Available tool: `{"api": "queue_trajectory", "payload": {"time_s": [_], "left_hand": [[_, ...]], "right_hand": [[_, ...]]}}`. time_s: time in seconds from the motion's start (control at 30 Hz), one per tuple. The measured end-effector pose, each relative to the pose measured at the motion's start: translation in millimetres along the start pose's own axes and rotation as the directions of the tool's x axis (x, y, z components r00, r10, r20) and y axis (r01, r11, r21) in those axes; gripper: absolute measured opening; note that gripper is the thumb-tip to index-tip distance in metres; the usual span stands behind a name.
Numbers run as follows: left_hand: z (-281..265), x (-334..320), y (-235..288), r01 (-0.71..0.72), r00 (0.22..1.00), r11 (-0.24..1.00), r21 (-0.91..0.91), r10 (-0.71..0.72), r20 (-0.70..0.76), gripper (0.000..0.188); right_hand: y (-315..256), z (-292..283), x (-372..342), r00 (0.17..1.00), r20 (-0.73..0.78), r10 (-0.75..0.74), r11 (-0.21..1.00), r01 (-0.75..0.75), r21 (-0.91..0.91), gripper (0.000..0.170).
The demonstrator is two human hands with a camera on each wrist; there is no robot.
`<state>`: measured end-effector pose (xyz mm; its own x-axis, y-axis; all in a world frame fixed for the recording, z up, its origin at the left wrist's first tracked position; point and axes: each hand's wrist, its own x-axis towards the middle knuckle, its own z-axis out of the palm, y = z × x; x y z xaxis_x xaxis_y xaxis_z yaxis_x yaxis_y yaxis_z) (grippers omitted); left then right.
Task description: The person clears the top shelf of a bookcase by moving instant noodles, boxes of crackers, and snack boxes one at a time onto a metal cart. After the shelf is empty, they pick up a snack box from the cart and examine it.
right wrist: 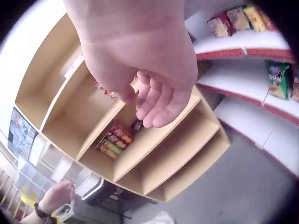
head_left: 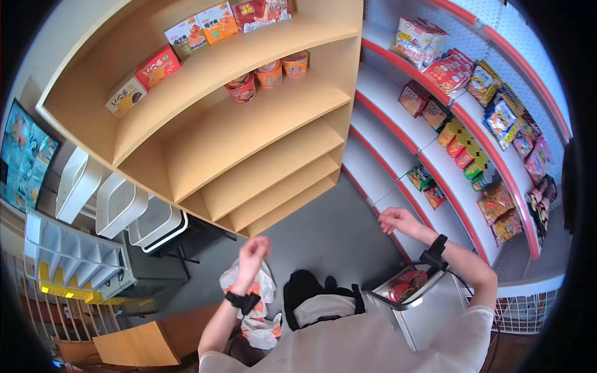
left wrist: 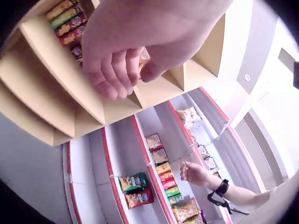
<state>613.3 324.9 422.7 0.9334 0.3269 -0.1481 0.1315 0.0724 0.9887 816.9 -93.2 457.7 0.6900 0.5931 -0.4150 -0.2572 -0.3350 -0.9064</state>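
My left hand (head_left: 252, 260) hangs in the air in front of the wooden shelf (head_left: 261, 133), its fingers loosely curled and nothing in them. Below it on the floor lie white plastic bags (head_left: 264, 283) with red print. My right hand (head_left: 401, 222) is raised near the red-edged white shelves (head_left: 388, 133), also holding nothing, as its bent fingers (right wrist: 156, 100) show in the right wrist view. On the wooden shelf stand instant noodle cups (head_left: 269, 76) and, one level up, several snack boxes (head_left: 157, 66). Under the right forearm, red packages (head_left: 407, 286) lie in a metal-rimmed container.
Snack bags (head_left: 420, 42), stacked cans (head_left: 460, 148) and green bags (head_left: 419, 176) fill parts of the right shelves. White plastic bins (head_left: 121, 205), a divided grey rack (head_left: 74, 252) and a screen (head_left: 26, 152) stand at left. A black-and-grey seat (head_left: 323, 308) is close to my body.
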Motion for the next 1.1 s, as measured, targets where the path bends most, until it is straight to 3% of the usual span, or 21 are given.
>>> {"api": "queue_trajectory", "payload": {"time_s": [0.1,0.2,0.37,0.5,0.53,0.6,0.63,0.7,0.83,0.93,1.0,1.03,1.07,1.1], "left_hand": [[-21.4,93.0,56.6,-0.047,0.995,0.996,0.077,0.054,-0.088,0.020],[-42.6,191.3,103.1,-0.153,0.982,0.981,0.116,0.164,-0.097,0.023],[-64.4,345.5,177.1,-0.168,0.971,0.981,0.092,0.181,-0.158,0.033],[-121.1,456.5,181.1,-0.171,0.975,0.982,0.075,0.180,-0.129,0.044],[-151.7,477.8,169.8,-0.362,0.895,0.781,0.508,0.444,-0.045,0.046],[-165.3,510.7,183.6,-0.476,0.777,0.354,0.805,0.597,0.198,0.048],[-153.1,523.7,206.3,-0.409,0.890,0.759,0.506,0.455,0.037,0.050],[-160.8,549.9,214.7,-0.253,0.965,0.967,0.002,0.252,0.074,0.052],[-107.5,552.5,230.8,-0.189,0.978,0.956,0.226,0.204,-0.044,0.050],[-98.2,551.8,228.1,-0.287,0.955,0.935,0.207,0.296,-0.016,0.044],[-104.2,565.3,232.0,-0.227,0.974,0.970,0.093,0.227,0.004,0.038],[-102.2,568.7,233.0,-0.199,0.976,0.979,0.045,0.202,-0.077,0.036],[-103.5,574.0,236.6,-0.196,0.978,0.979,0.055,0.199,-0.067,0.036],[-110.1,582.5,242.1,-0.101,0.994,0.993,-0.053,0.099,-0.041,0.037]], "right_hand": [[7.3,20.9,57.5,0.999,0.033,0.019,0.989,-0.024,0.147,0.020],[1.7,45.1,112.0,1.000,-0.013,0.016,0.971,-0.012,0.239,0.020],[-31.8,69.7,188.4,0.988,-0.153,-0.026,0.944,0.074,0.322,0.020],[-40.1,81.9,229.1,0.968,-0.249,-0.041,0.893,0.147,0.425,0.020],[-44.1,84.5,233.3,0.956,-0.283,-0.073,0.885,0.193,0.424,0.019],[-47.6,84.8,235.0,0.957,-0.289,-0.015,0.863,0.158,0.479,0.018],[-43.3,86.3,236.3,0.952,-0.307,-0.004,0.862,0.159,0.481,0.018],[-34.0,85.8,237.4,0.941,-0.337,0.032,0.855,0.148,0.497,0.017],[-2.4,77.2,243.0,0.934,-0.344,0.097,0.833,0.114,0.542,0.016],[6.1,66.6,242.3,0.928,-0.360,0.100,0.823,0.126,0.554,0.016],[11.2,61.5,243.8,0.910,-0.397,0.120,0.830,0.128,0.543,0.015],[16.0,59.6,243.9,0.910,-0.394,0.126,0.823,0.127,0.554,0.016],[19.9,58.5,244.2,0.911,-0.391,0.134,0.813,0.124,0.569,0.017],[19.7,55.9,244.4,0.916,-0.371,0.155,0.827,0.086,0.556,0.016]]}}
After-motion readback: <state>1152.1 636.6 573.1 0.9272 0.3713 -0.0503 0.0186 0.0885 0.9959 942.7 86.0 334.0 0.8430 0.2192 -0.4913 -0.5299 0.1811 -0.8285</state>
